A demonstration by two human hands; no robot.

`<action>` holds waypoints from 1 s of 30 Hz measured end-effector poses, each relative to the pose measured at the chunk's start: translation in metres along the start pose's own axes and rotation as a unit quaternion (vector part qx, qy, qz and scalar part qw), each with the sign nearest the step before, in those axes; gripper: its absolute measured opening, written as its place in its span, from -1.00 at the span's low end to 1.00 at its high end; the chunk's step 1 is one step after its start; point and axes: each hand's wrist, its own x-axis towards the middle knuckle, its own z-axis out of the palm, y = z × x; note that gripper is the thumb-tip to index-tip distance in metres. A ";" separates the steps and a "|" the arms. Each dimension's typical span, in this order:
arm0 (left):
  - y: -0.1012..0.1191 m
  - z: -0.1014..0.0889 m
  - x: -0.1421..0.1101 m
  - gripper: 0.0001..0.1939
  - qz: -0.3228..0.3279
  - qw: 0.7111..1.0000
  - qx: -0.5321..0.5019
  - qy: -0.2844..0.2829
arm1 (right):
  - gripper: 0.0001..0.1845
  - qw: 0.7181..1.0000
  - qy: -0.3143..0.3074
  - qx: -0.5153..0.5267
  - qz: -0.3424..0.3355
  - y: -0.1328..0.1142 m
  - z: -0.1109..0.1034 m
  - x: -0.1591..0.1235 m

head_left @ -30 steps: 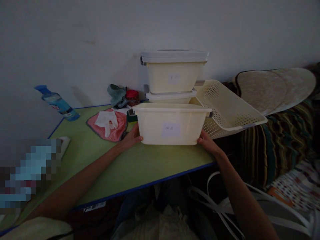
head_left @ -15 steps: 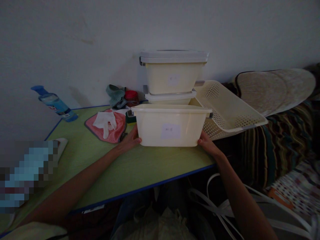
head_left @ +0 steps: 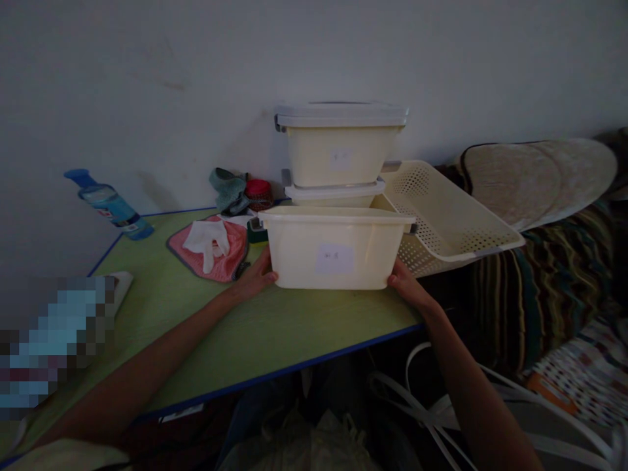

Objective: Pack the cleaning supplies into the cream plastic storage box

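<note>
A cream plastic storage box point(head_left: 299, 255) without a lid stands on the green table point(head_left: 294, 327), with a white label on its front. My left hand point(head_left: 255, 278) grips its lower left side, thumb at the front corner. On the opposite side my right hand point(head_left: 406, 282) holds the lower right corner in the same way; the other fingers of both hands are partly hidden behind the box. Directly behind it are two stacked lidded boxes, the upper box point(head_left: 314, 154) resting on the lower box point(head_left: 338, 194), which is mostly hidden.
A cream perforated basket point(head_left: 456, 222) tilts at the right beside a striped sofa point(head_left: 510, 294). Leftward lie a pink cloth point(head_left: 196, 261) with white gloves point(head_left: 203, 239), a sponge point(head_left: 256, 230), a grey-green cloth point(head_left: 228, 190), a red-lidded jar point(head_left: 258, 193) and a blue bottle point(head_left: 115, 209).
The view has shifted very slightly. Both hands keep their hold on the box, which stays in the same place on the table.
</note>
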 end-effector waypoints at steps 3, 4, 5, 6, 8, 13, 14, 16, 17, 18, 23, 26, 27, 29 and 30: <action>-0.001 0.000 0.001 -0.01 0.002 1.000 -0.002 -0.001 | 0.11 1.000 -0.002 0.002 0.002 0.000 0.000 0.000; -0.001 0.000 0.001 -0.01 0.002 1.000 0.001 -0.001 | 0.12 1.000 -0.003 0.002 0.004 0.000 0.000 0.000; -0.001 0.000 0.001 0.00 0.001 1.000 0.004 -0.001 | 0.12 1.000 -0.003 0.002 0.007 0.000 0.000 0.000; 0.000 0.000 0.001 0.00 -0.001 1.000 0.007 -0.001 | 0.13 1.000 -0.003 0.002 0.008 0.001 0.000 0.000; 0.000 -0.001 0.000 0.00 -0.006 1.000 0.010 -0.001 | 0.13 1.000 -0.001 -0.002 0.008 0.000 0.000 0.000; 0.000 0.000 0.000 0.01 -0.010 1.000 0.003 -0.005 | 0.09 1.000 0.003 -0.007 0.003 -0.002 0.001 -0.002; 0.000 0.000 0.000 0.01 -0.010 1.000 0.002 -0.003 | 0.09 1.000 0.001 -0.003 0.001 -0.003 0.001 -0.002; 0.000 0.000 0.000 0.00 -0.007 1.000 0.002 0.000 | 0.08 1.000 -0.003 0.006 -0.002 -0.003 0.001 -0.002; 0.000 0.000 0.000 0.00 -0.004 1.000 0.003 0.000 | 0.08 1.000 -0.003 0.009 -0.004 -0.003 0.001 -0.002; 0.001 0.000 0.000 -0.01 -0.001 1.000 0.005 -0.001 | 0.08 1.000 -0.004 0.010 -0.003 -0.003 0.001 -0.002; 0.001 0.000 0.000 -0.03 0.008 1.000 0.008 -0.006 | 0.09 1.000 -0.002 0.002 0.007 -0.004 0.001 -0.001; 0.001 0.000 0.001 -0.02 0.004 1.000 -0.004 -0.011 | 0.09 1.000 -0.003 -0.002 0.006 -0.004 0.001 -0.001; 0.001 0.000 0.001 -0.02 0.003 1.000 -0.007 -0.011 | 0.09 1.000 -0.003 -0.001 0.004 -0.004 0.001 -0.001; 0.001 0.000 0.001 -0.02 0.003 1.000 -0.005 -0.011 | 0.08 1.000 -0.006 0.006 -0.002 -0.003 0.000 -0.002; 0.001 0.000 0.000 -0.02 0.003 1.000 -0.001 -0.010 | 0.06 1.000 -0.006 0.012 -0.006 -0.002 0.000 -0.002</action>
